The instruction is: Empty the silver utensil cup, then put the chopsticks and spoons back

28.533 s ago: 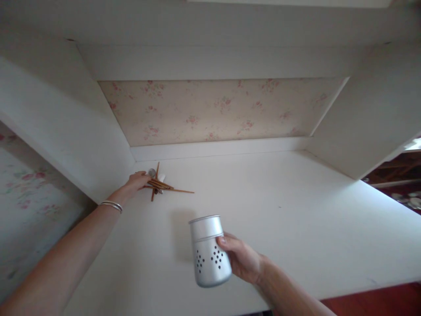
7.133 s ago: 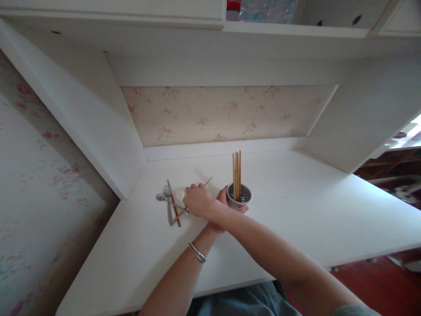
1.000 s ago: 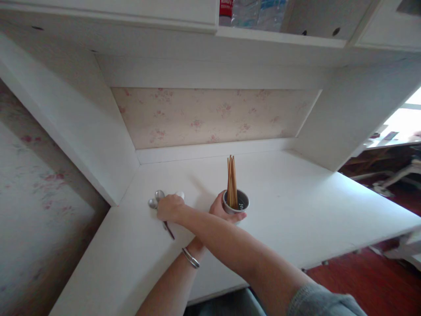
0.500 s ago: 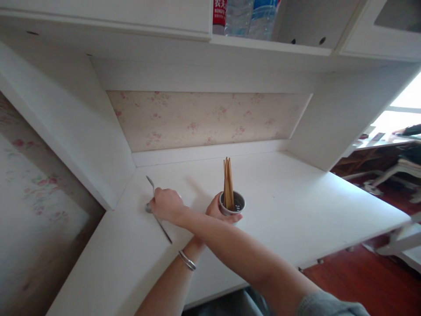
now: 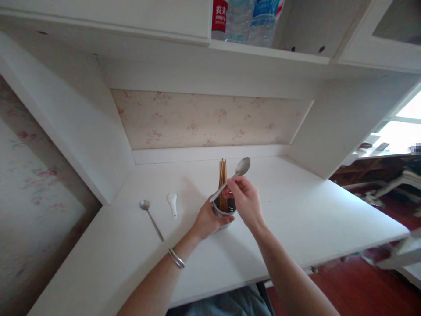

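My left hand is wrapped round a metal utensil holder on the white desktop. Several wooden chopsticks stand upright inside it. In my right hand is a metal spoon, pinched by its handle. The spoon slants above the holder's rim, bowl up to the right and handle end down to the left by the chopsticks. Left of the holder lie a white ceramic spoon and a long-handled metal spoon with a small round bowl.
The white desk sits beneath a cabinet shelf holding plastic bottles. A white side panel bounds it on the left, another on the right. A low ledge runs along the back.
My right hand has moved from the left of the desk to the holder, bringing the metal spoon. My arms are no longer crossed. The white spoon has come into view.
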